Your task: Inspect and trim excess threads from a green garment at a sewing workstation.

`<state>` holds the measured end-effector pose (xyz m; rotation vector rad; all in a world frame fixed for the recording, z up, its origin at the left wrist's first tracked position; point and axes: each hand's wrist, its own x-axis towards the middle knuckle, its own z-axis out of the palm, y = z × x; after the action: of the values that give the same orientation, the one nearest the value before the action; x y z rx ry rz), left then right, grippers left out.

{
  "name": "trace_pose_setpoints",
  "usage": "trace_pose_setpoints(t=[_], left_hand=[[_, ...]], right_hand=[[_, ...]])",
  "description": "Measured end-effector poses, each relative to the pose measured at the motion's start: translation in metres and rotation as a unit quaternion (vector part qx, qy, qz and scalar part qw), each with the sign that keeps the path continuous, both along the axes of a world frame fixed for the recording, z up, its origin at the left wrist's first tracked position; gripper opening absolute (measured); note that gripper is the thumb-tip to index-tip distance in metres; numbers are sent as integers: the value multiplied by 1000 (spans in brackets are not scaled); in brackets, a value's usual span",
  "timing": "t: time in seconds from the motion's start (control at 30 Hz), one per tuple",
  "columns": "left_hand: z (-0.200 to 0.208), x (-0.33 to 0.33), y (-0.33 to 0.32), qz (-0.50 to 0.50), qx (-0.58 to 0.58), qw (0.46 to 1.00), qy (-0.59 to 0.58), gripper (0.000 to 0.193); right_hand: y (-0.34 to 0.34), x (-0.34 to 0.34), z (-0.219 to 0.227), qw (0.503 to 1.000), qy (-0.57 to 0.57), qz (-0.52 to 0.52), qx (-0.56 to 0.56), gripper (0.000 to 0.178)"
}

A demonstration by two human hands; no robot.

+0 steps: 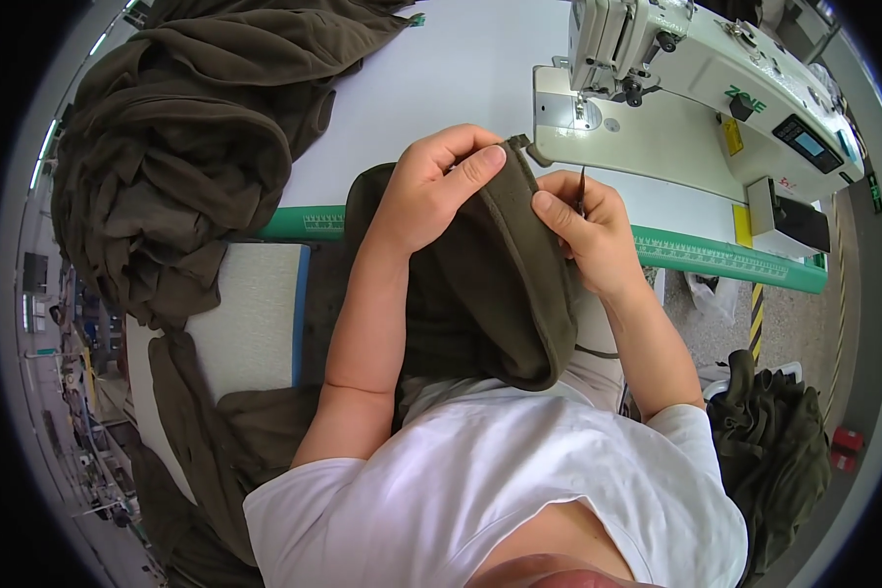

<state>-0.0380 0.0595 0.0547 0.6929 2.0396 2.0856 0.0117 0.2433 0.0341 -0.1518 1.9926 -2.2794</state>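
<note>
My left hand (431,191) is closed on the upper edge of a dark olive-brown fabric piece (524,284), its thumb pressed on the cloth near a corner. Opposite it, my right hand (593,230) pinches the piece's right edge between thumb and fingers. A slim, dark pointed metal tool (583,186), perhaps thread snips, sticks up from the curled fingers of that same hand. The fabric hangs in a loop over my lap, with a thick seamed band running down its right side. Both hands are in front of the sewing machine (647,108), apart from its needle.
A large heap of the same brown fabric (176,147) covers the table's left side. Along the front edge of the white table (451,59) runs a green strip with ruler marks (725,260). A pale board (250,304) lies left; more cloth (769,451) is piled at right.
</note>
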Motion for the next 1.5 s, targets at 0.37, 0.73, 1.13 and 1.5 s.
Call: trace_pose_setpoints(t=[0.37,0.73,1.13,1.5], left_hand=[[-3,0,4,1,31,998,-52,22],[-11,4,7,-6,80,992,-100,23],[-17,2,7,64,124,981,-138,23],[-13,9,5,7,139,979,-151,18]], right_hand=[[-3,-3,0,998,-14,9,-61,14],[-4,-14,-2,855,439,-93,258,6],[17,-5,-1,974,200,-101,38,10],[3,-5,-6,920,285,-80,256,7]])
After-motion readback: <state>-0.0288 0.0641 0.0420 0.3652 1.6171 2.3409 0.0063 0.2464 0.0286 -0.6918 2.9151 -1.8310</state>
